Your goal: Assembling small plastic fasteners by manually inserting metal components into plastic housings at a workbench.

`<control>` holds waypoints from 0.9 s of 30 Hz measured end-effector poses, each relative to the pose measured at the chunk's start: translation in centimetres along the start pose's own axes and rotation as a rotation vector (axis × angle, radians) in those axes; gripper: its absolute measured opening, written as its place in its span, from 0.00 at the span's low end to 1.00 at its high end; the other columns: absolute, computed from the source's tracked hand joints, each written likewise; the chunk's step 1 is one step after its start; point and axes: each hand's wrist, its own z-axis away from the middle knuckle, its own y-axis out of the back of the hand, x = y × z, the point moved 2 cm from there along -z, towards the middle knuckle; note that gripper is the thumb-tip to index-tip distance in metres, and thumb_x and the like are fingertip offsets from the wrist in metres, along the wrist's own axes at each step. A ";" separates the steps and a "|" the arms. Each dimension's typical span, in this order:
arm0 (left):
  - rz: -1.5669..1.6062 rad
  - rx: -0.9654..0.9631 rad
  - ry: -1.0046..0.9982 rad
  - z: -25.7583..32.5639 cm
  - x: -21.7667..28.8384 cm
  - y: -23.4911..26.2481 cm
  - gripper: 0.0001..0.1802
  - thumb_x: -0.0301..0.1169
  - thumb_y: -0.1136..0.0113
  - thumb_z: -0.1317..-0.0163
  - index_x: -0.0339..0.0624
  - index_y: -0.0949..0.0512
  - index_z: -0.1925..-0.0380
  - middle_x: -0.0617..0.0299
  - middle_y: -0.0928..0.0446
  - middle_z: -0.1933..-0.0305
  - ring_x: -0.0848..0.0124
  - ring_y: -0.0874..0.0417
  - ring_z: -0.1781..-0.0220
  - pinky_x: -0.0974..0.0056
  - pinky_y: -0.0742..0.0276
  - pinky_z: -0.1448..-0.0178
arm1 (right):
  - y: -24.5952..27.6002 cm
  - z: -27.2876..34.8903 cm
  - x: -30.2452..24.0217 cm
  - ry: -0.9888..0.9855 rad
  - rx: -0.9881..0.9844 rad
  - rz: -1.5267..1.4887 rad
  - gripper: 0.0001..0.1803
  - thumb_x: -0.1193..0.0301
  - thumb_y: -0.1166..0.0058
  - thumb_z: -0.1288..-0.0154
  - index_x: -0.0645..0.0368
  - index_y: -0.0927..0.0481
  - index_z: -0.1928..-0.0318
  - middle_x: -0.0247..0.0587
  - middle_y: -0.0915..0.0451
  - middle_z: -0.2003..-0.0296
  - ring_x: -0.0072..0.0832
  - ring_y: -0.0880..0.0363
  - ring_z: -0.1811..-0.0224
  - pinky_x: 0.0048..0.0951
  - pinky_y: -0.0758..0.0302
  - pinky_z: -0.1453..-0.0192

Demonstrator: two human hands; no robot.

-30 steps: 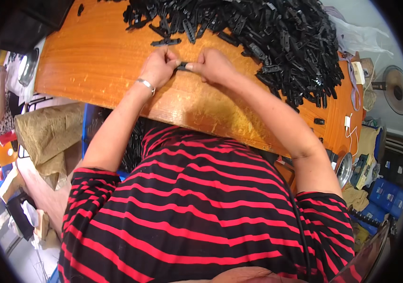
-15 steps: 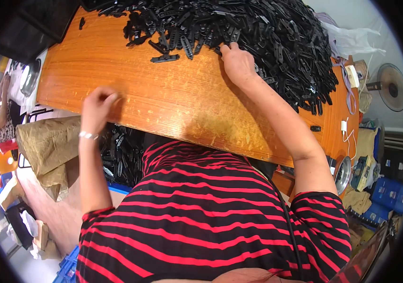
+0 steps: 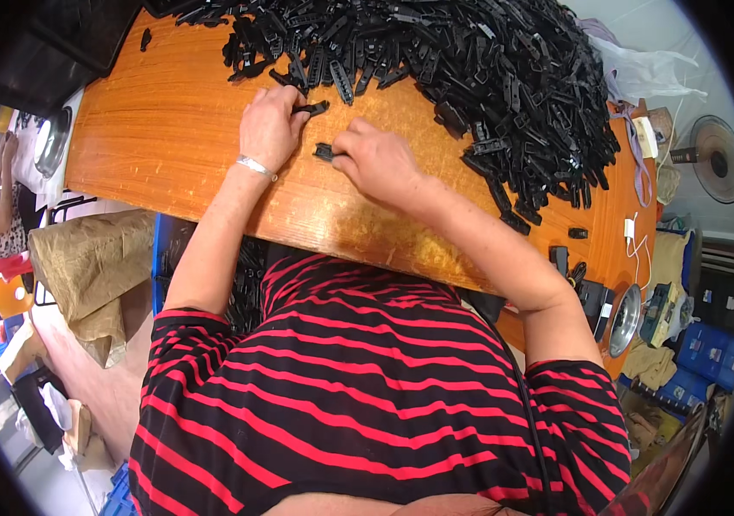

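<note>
Black part (image 3: 325,152): the right grip (image 3: 375,163) is clamping it over the worktop (image 3: 152,129), while the left grip (image 3: 270,129) is pinching a second part (image 3: 312,109) just beyond. Only these two are being handled; a large heap of similar pieces (image 3: 513,77) is lying untouched, beyond and rightward of both grips. Completeness of either part is not showing.

Upper centre: two hands, left hand (image 3: 270,129) and right hand (image 3: 377,162); two black plastic pieces (image 3: 324,152), one each. Upper right: one heap (image 3: 504,86), pieces uncountable. Right edge: one electric fan (image 3: 717,162).
</note>
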 end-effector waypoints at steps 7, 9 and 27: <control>1.127 -0.406 0.328 0.3 0.1 1.1 0.08 0.28 0.37 0.38 0.38 0.22 0.61 0.68 0.22 0.71 0.80 0.24 0.70 0.74 0.28 0.66 | 2.7 -1.9 1.0 0.153 0.211 -0.077 0.11 0.69 0.39 0.42 0.58 0.21 0.59 0.44 0.23 0.65 0.44 0.21 0.64 0.39 0.24 0.63; 1.147 -0.441 0.362 0.4 1.1 1.6 0.08 0.29 0.37 0.37 0.38 0.23 0.62 0.69 0.23 0.71 0.81 0.24 0.71 0.76 0.29 0.68 | 2.5 -1.5 1.6 0.206 0.198 -0.036 0.11 0.70 0.40 0.41 0.59 0.21 0.58 0.44 0.22 0.70 0.42 0.20 0.66 0.37 0.24 0.64; 0.834 -0.372 0.453 2.2 1.0 -1.2 0.08 0.29 0.34 0.40 0.37 0.23 0.69 0.70 0.26 0.75 0.81 0.30 0.75 0.74 0.33 0.71 | 0.5 0.5 1.1 -0.727 -0.190 -0.969 0.11 0.69 0.46 0.32 0.64 0.31 0.64 0.40 0.22 0.80 0.23 0.25 0.85 0.23 0.29 0.84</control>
